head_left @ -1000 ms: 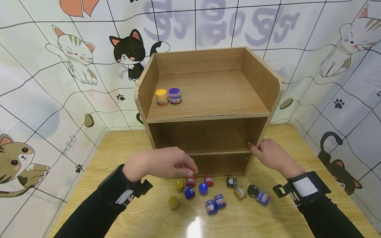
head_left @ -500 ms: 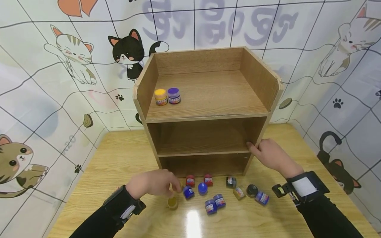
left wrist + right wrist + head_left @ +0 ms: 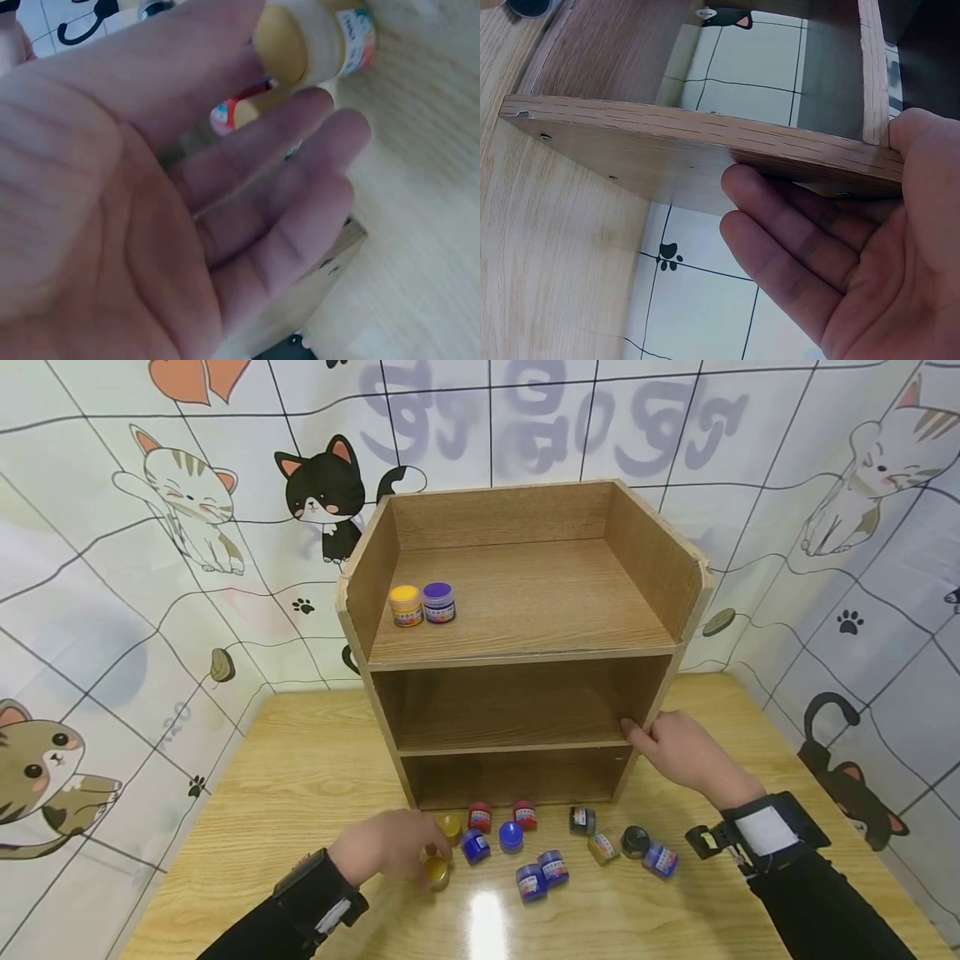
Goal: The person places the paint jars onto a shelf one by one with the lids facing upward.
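In the head view my left hand (image 3: 393,845) is low at the table, thumb and forefinger on either side of a small yellow-lidded paint jar (image 3: 437,872). The left wrist view shows this yellow paint jar (image 3: 319,41) beyond the thumb, the other fingers (image 3: 277,240) loosely bent with nothing in the palm. Another yellow jar (image 3: 450,828) stands just behind. My right hand (image 3: 686,756) grips the right side panel of a wooden shelf unit (image 3: 517,656); its thumb lies inside, and its fingers (image 3: 780,255) lie along the panel's outer face.
Red paint jars (image 3: 480,816), several blue jars (image 3: 532,882), black-lidded jars (image 3: 636,841) and a tipped yellow jar (image 3: 603,846) lie before the shelf. On its top board stand a yellow jar (image 3: 407,606) and a purple jar (image 3: 439,602). A cat-print wall covering (image 3: 517,427) encloses the table (image 3: 300,752).
My left hand has come down from before the lower shelf, past the rear yellow jar, to the front yellow jar. My right hand keeps its grip on the panel.
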The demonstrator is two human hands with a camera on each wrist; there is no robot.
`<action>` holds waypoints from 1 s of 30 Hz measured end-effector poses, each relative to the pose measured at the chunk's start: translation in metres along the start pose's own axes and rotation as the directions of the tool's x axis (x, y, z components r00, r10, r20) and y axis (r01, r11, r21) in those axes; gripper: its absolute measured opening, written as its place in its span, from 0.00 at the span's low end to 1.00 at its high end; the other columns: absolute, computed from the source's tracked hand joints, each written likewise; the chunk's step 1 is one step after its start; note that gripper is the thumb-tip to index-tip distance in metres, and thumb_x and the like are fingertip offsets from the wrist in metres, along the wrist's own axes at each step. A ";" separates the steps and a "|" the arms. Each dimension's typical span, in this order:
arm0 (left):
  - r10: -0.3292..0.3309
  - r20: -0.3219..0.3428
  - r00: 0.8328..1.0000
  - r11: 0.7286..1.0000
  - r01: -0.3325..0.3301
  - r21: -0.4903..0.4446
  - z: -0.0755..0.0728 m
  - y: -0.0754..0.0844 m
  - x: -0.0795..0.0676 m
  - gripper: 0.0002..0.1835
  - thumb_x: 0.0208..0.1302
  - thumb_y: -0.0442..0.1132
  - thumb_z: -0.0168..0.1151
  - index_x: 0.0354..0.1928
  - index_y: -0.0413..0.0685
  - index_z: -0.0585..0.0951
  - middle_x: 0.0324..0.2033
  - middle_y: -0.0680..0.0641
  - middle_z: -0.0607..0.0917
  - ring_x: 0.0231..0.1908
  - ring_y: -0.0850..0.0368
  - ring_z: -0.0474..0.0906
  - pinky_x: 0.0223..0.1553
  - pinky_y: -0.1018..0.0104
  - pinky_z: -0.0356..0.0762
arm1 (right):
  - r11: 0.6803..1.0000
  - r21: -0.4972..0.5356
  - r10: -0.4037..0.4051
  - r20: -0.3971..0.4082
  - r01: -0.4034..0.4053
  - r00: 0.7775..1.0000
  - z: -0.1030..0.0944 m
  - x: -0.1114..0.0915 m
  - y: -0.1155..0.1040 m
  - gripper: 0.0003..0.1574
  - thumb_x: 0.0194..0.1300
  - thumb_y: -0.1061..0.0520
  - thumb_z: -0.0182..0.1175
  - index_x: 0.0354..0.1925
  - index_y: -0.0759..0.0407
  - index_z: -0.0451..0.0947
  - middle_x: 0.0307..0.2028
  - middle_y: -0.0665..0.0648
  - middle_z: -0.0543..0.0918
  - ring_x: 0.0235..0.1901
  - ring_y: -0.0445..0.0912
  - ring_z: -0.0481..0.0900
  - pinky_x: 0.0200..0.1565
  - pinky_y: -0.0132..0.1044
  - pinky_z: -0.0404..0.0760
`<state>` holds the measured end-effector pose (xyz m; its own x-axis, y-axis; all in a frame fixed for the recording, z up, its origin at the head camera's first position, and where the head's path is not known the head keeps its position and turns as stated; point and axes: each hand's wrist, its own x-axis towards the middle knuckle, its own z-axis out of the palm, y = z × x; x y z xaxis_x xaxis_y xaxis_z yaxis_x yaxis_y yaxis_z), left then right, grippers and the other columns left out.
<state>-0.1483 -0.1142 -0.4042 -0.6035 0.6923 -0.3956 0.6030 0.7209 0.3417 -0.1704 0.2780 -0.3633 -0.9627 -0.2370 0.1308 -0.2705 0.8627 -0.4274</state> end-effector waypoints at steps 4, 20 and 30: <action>-0.052 -0.061 0.997 0.994 0.058 0.088 0.008 0.002 0.001 0.16 0.44 0.54 0.75 0.34 0.56 0.85 0.26 0.58 0.80 0.29 0.63 0.71 0.30 0.66 0.72 | 1.000 0.008 0.002 0.008 -0.003 1.000 0.000 0.000 0.000 0.34 0.75 0.45 0.40 0.56 0.73 0.73 0.39 0.64 0.83 0.24 0.45 0.72 0.23 0.37 0.68; -0.019 0.004 1.000 0.998 0.019 -0.059 0.006 -0.012 0.005 0.11 0.52 0.44 0.69 0.37 0.49 0.85 0.29 0.57 0.78 0.31 0.62 0.70 0.34 0.66 0.72 | 1.000 0.028 0.011 0.017 -0.011 1.000 0.001 -0.001 0.001 0.35 0.75 0.44 0.40 0.58 0.74 0.70 0.44 0.68 0.82 0.25 0.45 0.72 0.20 0.37 0.65; 0.032 0.050 0.998 0.988 -0.024 -0.151 0.003 -0.029 0.001 0.18 0.56 0.29 0.62 0.42 0.63 0.82 0.50 0.60 0.79 0.52 0.59 0.72 0.55 0.55 0.73 | 0.999 0.029 0.021 0.021 -0.022 1.000 0.000 -0.001 0.001 0.34 0.75 0.43 0.40 0.55 0.72 0.73 0.34 0.61 0.82 0.19 0.43 0.67 0.18 0.37 0.62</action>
<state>-0.1652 -0.1346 -0.4168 -0.5571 0.7122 -0.4270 0.5316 0.7009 0.4755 -0.1702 0.2790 -0.3637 -0.9682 -0.2280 0.1032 -0.2497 0.8542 -0.4560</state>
